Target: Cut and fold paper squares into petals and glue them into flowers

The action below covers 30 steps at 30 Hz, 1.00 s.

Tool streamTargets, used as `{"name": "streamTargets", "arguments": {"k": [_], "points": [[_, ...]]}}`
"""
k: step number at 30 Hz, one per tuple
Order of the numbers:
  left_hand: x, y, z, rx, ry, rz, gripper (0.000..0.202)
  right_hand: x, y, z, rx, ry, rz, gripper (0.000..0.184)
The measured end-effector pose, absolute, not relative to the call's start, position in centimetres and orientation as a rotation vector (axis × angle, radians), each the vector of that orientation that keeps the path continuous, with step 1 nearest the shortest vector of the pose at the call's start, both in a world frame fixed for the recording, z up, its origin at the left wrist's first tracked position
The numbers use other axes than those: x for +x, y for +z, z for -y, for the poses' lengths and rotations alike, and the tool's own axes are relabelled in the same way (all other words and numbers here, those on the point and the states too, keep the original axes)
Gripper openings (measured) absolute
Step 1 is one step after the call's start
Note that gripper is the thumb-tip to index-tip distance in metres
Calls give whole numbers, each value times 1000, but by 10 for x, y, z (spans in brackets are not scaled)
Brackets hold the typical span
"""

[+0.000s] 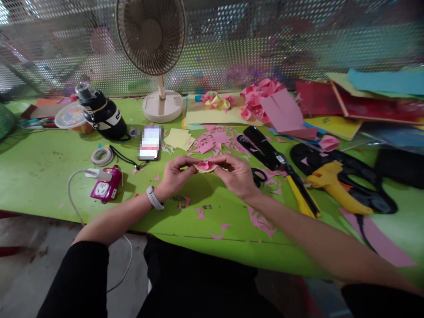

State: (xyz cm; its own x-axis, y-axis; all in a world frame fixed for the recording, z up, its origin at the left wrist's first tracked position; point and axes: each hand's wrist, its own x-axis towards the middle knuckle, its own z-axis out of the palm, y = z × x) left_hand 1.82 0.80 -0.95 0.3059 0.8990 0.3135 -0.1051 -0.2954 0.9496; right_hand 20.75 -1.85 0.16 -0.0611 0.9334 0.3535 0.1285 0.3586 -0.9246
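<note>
Between my two hands is a small paper flower (206, 166), pink in the middle with a pale yellow outer layer. My left hand (177, 176) pinches its left edge between thumb and forefinger, and a light wristband (154, 198) is on that wrist. The flower's right edge is pinched the same way by my right hand (236, 177). Both hands hold it just above the green table (195, 221). Black scissor handles (259, 176) lie beside my right hand. Pink paper scraps (215, 140) are scattered beyond the flower.
A fan (162, 106) stands at the back, with a black bottle (106, 115) and a phone (150, 142) to its left. Nearer lies a magenta power adapter (106, 183). On the right are a stapler (260, 148), a yellow glue gun (334, 185) and finished pink flowers (261, 97).
</note>
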Motion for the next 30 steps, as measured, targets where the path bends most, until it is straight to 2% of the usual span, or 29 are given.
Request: {"name": "streamTargets", "arguments": {"k": [4, 5, 7, 9, 14, 17, 22, 25, 30], "points": [[19, -9, -8, 1499, 1172, -782, 8, 207, -1, 17, -1051, 912, 1472, 2], [19, -9, -9, 1479, 1160, -793, 10, 207, -1, 16, -1064, 926, 1463, 6], [17, -8, -12, 1453, 1121, -823, 19, 207, -3, 15, -1099, 949, 1466, 16], [13, -7, -18, 1461, 1062, -871, 28, 207, -3, 14, -1160, 918, 1539, 18], [0, -5, -38, 1589, 897, -1087, 17, 218, 9, 3, -1367, 760, 1862, 26], [-5, -3, -45, 1729, 832, -1203, 17, 229, 17, -21, -1518, 557, 1995, 25], [-7, 5, -42, 1951, 744, -1293, 20, 234, 16, -70, -1592, 209, 2378, 37], [-8, 10, -41, 1981, 741, -1327, 26, 231, 10, -85, -1573, 143, 2507, 30], [-11, 12, -47, 1858, 1004, -1349, 35, 229, 1, -91, -1511, 137, 2504, 11]]}}
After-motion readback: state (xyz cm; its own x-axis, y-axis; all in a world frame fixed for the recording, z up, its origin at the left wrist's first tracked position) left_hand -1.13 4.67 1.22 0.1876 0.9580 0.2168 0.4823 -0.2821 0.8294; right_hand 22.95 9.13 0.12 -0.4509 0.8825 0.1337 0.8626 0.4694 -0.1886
